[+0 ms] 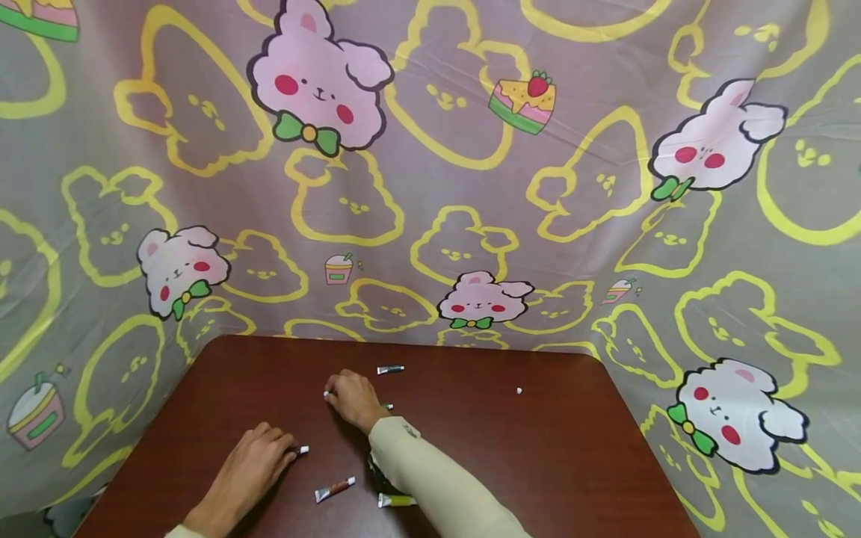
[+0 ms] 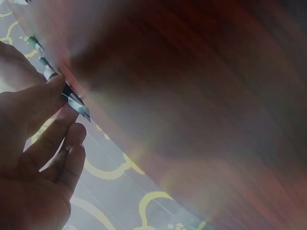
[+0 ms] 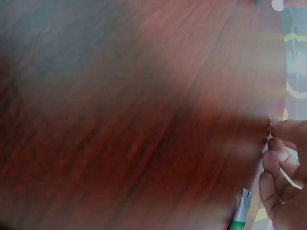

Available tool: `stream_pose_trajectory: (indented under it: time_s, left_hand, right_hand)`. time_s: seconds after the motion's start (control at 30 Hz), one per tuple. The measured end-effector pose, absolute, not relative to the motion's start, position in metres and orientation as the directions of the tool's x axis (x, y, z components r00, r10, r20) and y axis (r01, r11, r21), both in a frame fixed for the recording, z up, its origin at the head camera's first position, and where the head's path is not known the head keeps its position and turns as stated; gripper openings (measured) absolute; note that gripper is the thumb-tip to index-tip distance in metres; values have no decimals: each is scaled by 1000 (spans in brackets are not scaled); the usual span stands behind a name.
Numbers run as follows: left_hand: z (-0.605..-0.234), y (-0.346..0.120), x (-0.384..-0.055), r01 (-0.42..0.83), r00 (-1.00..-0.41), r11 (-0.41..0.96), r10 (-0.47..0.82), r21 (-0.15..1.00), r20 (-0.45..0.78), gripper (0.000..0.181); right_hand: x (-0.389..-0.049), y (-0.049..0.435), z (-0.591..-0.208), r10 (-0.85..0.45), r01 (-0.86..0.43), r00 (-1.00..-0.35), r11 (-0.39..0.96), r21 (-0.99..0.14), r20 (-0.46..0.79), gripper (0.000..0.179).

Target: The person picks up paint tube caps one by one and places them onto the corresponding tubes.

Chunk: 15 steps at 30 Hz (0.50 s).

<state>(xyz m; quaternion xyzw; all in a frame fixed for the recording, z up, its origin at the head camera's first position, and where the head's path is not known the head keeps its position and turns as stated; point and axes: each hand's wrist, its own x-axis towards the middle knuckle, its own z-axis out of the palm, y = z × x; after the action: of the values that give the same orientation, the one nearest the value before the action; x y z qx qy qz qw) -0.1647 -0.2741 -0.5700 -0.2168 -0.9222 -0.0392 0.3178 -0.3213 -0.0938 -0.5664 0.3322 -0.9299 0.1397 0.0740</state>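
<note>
In the head view, my left hand [image 1: 252,463] is low over the left half of the table, pinching a small paint tube whose white cap [image 1: 304,450] sticks out to the right. The left wrist view shows that paint tube [image 2: 77,106] between thumb and finger, its crimped silver end and a dark band exposed. Farther back, my right hand [image 1: 355,400] has thumb and fingertips drawn together at a small white cap [image 1: 326,394]; the fingers hide part of it. Close by the right wrist lies a green paint tube [image 3: 241,213], mostly covered by that hand in the head view.
A dark blue-green paint tube [image 1: 390,370] lies at the back of the brown table [image 1: 538,463]. Toward the front are a reddish-brown tube [image 1: 334,489] and a yellow tube [image 1: 395,501], partly under the right sleeve. Another white cap [image 1: 519,390] sits at right. Patterned cloth [image 1: 430,187] surrounds the table.
</note>
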Motion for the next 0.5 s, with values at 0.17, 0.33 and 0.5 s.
stream_pose_trajectory:
  time_s: [0.17,0.33,0.5]
  left_hand:
    - [-573,-273,-163,425,-700,904,368,-57,612,28]
    - [-574,-273,-163,424,-705,904,366,-53,608,28]
    - [-575,-272,-164,423,-714,905,365,-48,598,29]
  right_hand:
    - [-317,-94,-564,-588,-625,-780,754,-204,217,9]
    - [-322,-93,-567,-593,-640,-767,732,-234,244,9]
    - [-328,-90,-573,-596,-657,-753,702,-276,279,7]
